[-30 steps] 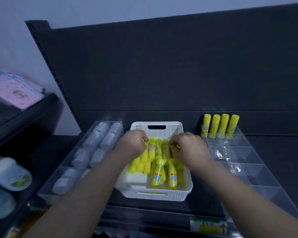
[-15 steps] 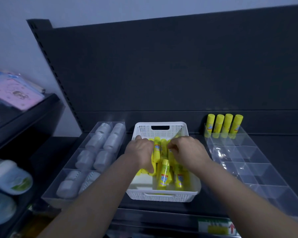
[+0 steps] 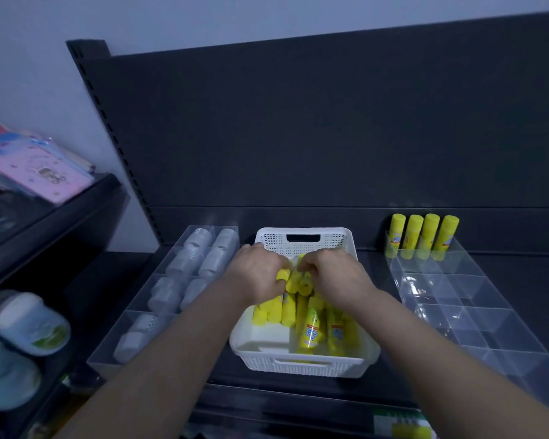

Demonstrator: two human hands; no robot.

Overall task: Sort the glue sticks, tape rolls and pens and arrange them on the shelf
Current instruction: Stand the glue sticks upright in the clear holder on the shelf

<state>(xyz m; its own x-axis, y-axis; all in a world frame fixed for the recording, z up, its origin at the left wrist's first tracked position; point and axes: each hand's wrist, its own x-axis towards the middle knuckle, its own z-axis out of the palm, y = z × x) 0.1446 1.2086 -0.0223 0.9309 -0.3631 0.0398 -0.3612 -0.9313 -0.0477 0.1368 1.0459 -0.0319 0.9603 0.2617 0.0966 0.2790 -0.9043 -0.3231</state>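
Observation:
A white perforated basket (image 3: 301,364) stands in the middle of the dark shelf and holds several yellow glue sticks (image 3: 311,331). Both hands are over its far half. My left hand (image 3: 257,274) and my right hand (image 3: 336,277) are closed together on a small bunch of yellow glue sticks (image 3: 295,280), lifted a little above the rest. A clear divided tray (image 3: 476,312) to the right has several glue sticks (image 3: 422,236) standing upright in its back row. A clear tray (image 3: 133,315) to the left holds several white tape rolls (image 3: 168,293).
The shelf's dark back panel (image 3: 330,137) rises just behind the basket and trays. A neighbouring shelf unit on the left carries pink packets (image 3: 42,172) above and round white tubs (image 3: 29,324) below. A price label strip (image 3: 400,426) runs along the shelf's front edge.
Both hands have drawn closer together over the basket and gathered a few glue sticks, raising them slightly. The camera has shifted a little to the left.

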